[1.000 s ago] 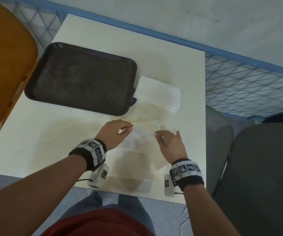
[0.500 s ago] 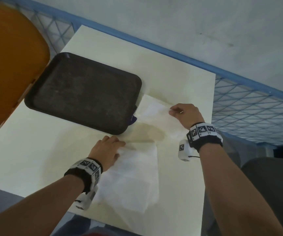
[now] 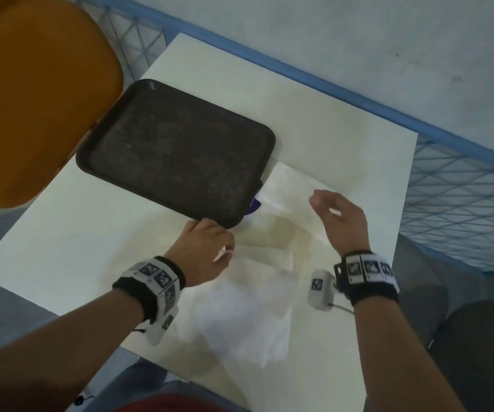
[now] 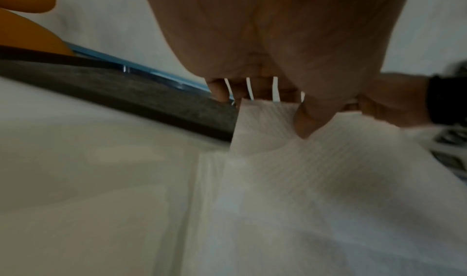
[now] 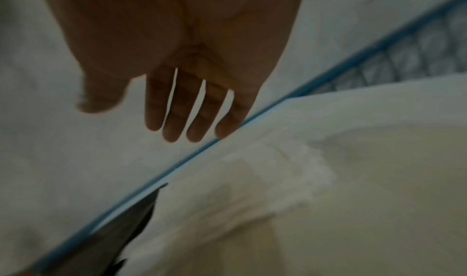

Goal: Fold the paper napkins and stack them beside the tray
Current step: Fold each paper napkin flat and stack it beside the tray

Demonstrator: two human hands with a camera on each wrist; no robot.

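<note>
On the table (image 3: 91, 242), a stack (image 3: 293, 188) sits beside the tray (image 3: 177, 162); my left hand (image 3: 207, 251) pinches the next napkin (image 3: 245, 316), seemingly unfolded; my right hand (image 3: 339, 221) hangs slack.

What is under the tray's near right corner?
A small purple scrap sticks out from under the tray, beside the folded napkin stack. How far it runs beneath is hidden.
</note>
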